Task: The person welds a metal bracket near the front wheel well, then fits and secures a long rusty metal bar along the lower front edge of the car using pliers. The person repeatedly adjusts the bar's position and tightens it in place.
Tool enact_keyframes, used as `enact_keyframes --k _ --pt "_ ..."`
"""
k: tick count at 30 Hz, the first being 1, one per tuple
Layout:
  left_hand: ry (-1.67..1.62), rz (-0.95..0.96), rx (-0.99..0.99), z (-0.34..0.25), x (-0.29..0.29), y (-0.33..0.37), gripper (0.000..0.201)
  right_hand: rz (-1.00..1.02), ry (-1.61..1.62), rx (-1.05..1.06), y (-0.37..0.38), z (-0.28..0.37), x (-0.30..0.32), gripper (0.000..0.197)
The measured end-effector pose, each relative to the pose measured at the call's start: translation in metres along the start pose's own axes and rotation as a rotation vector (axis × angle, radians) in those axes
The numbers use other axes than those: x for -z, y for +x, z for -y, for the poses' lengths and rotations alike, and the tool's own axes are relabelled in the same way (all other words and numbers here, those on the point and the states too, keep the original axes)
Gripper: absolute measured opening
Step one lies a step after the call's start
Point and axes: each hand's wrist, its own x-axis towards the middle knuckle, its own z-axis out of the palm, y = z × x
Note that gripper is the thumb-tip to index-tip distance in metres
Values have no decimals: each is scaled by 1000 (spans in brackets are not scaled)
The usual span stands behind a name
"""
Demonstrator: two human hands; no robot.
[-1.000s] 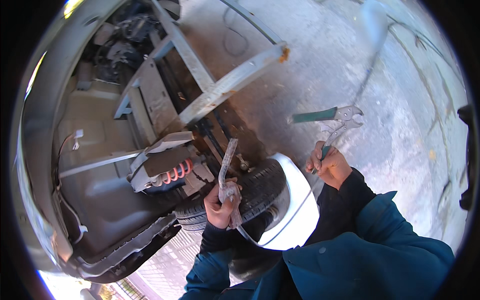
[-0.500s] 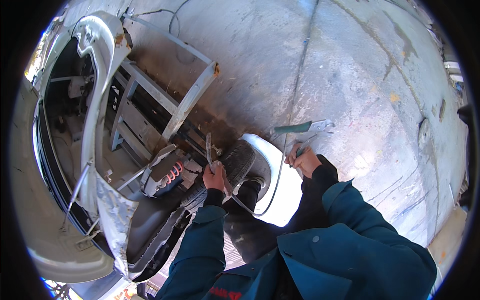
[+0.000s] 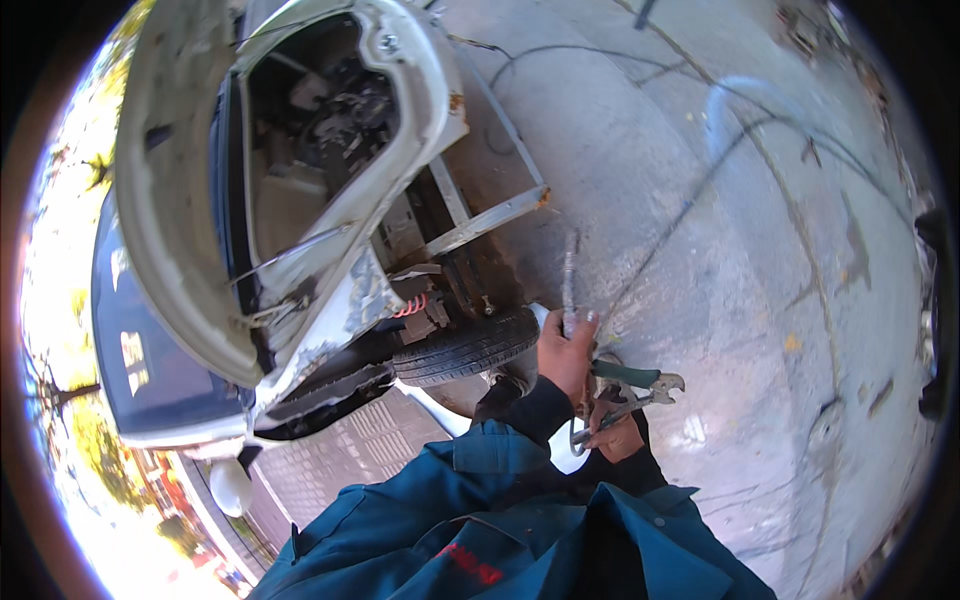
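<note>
My left hand (image 3: 565, 362) is closed around a pale, slim tube-like piece (image 3: 570, 272), which sticks up and away from me; its kind is unclear. Just below and to the right, my right hand (image 3: 616, 432) grips a pair of locking pliers (image 3: 667, 388) with a green handle (image 3: 626, 374) and open metal jaws pointing right. The two hands are close together, and their fingers partly hide the tube's lower end. A dark cable (image 3: 672, 222) runs from near my left hand across the floor.
A car with its front stripped stands at left, with its raised hood (image 3: 165, 200), bare metal frame (image 3: 500, 215), tire (image 3: 468, 345) and an orange-red coil spring (image 3: 410, 305). A white panel (image 3: 435, 412) lies by my feet. Concrete floor (image 3: 740, 300) spreads right, with cables on it.
My view has swung left, bringing more of the car and street in. My left hand, with the tube, has moved right, away from the wheel, beside my right hand and the pliers.
</note>
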Motion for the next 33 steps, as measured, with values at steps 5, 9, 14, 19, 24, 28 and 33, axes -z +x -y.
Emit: enact_keyframes --k 5,9,14,19,24,28,33 --pt "192 134 -304 -46 -17 -69 71 36 -309 222 -5 99 -2 27" --pt "220 2 -279 -23 48 -118 69 -170 -384 407 1 224 69 34" --pt "204 -507 -32 70 183 -181 37 -605 -695 589 -52 485 203 31" --pt "158 -728 398 194 309 -285 31 -1336 -1039 618 -191 691 241 13" --pt "45 -755 709 322 328 -396 32 -1360 -1164 546 -220 635 229 60" --pt "0 -661 855 398 303 -451 35 -721 -544 464 -138 439 243 44" --pt "-85 -608 860 480 301 -489 39 -512 -459 75 -92 172 180 35"
